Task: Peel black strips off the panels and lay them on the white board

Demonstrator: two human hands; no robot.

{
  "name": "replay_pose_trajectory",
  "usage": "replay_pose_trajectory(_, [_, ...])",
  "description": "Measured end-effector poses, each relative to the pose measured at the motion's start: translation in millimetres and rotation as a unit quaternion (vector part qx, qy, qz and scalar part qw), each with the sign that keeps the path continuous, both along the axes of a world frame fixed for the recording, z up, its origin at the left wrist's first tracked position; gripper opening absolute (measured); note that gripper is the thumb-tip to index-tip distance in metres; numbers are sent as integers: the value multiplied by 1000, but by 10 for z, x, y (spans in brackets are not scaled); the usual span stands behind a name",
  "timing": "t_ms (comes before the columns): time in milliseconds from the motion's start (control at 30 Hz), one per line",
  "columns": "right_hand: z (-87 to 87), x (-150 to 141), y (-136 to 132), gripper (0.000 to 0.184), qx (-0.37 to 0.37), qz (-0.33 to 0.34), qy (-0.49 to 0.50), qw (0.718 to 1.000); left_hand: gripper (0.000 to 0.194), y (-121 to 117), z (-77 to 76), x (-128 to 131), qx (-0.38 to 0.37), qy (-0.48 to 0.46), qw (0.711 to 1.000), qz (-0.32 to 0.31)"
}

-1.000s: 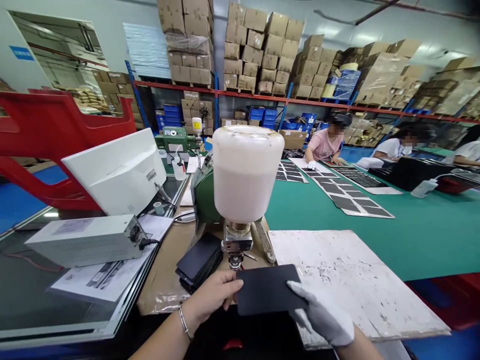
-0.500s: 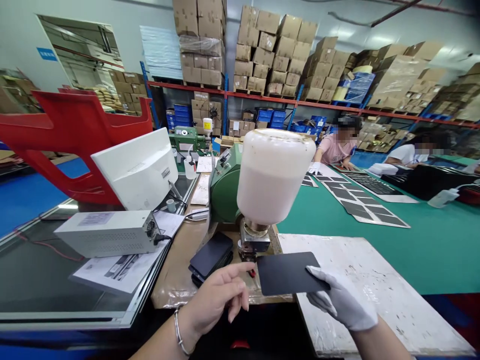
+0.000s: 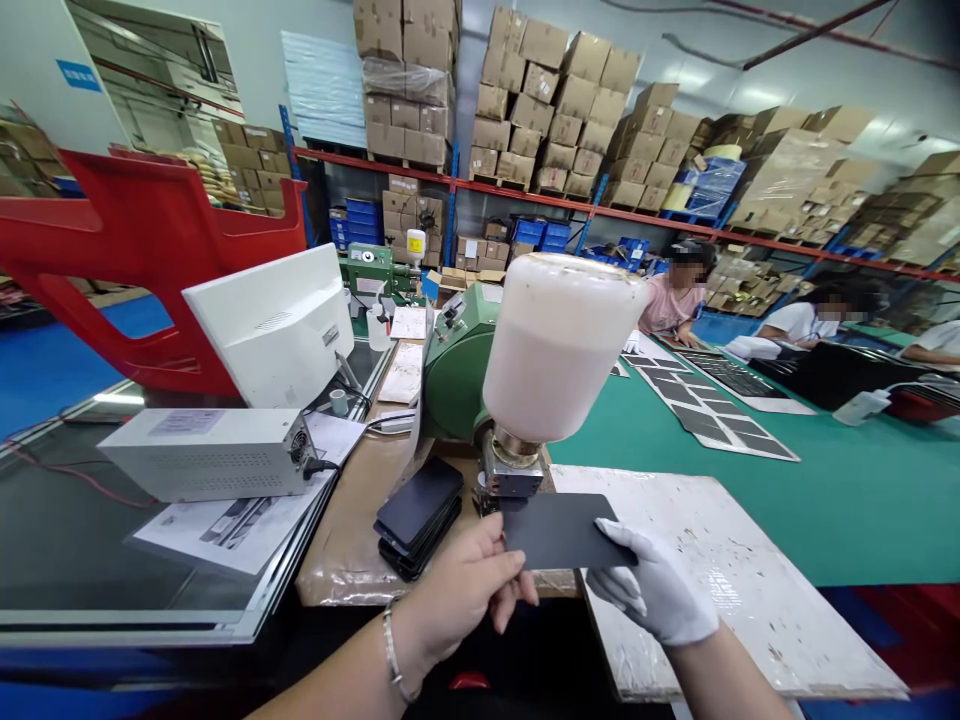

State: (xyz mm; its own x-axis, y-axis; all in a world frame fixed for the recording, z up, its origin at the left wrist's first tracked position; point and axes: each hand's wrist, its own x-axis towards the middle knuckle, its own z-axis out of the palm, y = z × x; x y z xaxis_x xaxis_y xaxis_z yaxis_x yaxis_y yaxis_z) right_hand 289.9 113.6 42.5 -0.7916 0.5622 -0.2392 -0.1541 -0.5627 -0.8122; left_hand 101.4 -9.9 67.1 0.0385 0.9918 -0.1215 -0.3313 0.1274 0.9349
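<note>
My gloved right hand point(image 3: 652, 580) pinches the right end of a flat black rectangular plate point(image 3: 566, 530), thumb on top and fingers below. At the plate's left edge, my bare left hand point(image 3: 480, 575) has its thumb and index finger closed on the corner; a metal bracelet circles that wrist. The plate is held just in front of the metal head point(image 3: 514, 470) of a green machine point(image 3: 461, 350), covering part of its lower end. Above that head sits a white plastic bottle point(image 3: 562, 350) partly filled with pale liquid. Left of my hands lies a stack of black plates point(image 3: 420, 510).
A white stained board point(image 3: 720, 560) lies to the right on the green table point(image 3: 750, 490). A grey-white metal box point(image 3: 206, 460) and a white monitor point(image 3: 274, 330) stand left, beside a red plastic stool point(image 3: 150, 260). Co-workers point(image 3: 671, 300) sit at the far right.
My left hand has moved right and closed on the plate's left corner, its index finger no longer pointing out. The plate and right hand have shifted slightly left and up.
</note>
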Motion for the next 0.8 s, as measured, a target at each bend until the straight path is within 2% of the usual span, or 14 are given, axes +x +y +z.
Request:
replay_pose_trajectory(100, [40, -356, -196, 55, 8, 27, -5, 1000, 23, -288, 59, -277, -18, 0, 997, 72])
replay_pose_trajectory(233, [148, -940, -513, 32, 33, 77, 21, 996, 29, -721, 81, -620, -13, -22, 975, 220])
replay_pose_trajectory(333, [230, -1209, -677, 31, 64, 114, 40, 991, 22, -937, 8, -665, 24, -48, 946, 319])
replay_pose_trajectory(433, [279, -1232, -727, 32, 142, 134, 30, 980, 19, -990, -131, -552, 27, -41, 922, 383])
replay_pose_trajectory(500, [287, -1142, -703, 36, 202, 134, 13, 970, 22, -947, -230, -446, 28, -14, 925, 378])
replay_pose_trajectory(600, [264, -925, -615, 40, 250, 109, -9, 962, 24, -822, -341, -300, 54, 16, 948, 314])
replay_pose_trajectory(700, [202, -694, -504, 32, 257, 59, -47, 964, 32, -672, -399, -191, 64, 16, 965, 252])
replay_pose_trajectory(800, [110, -530, -411, 33, 220, 44, -52, 973, 38, -519, -418, -110, 50, 18, 975, 215])
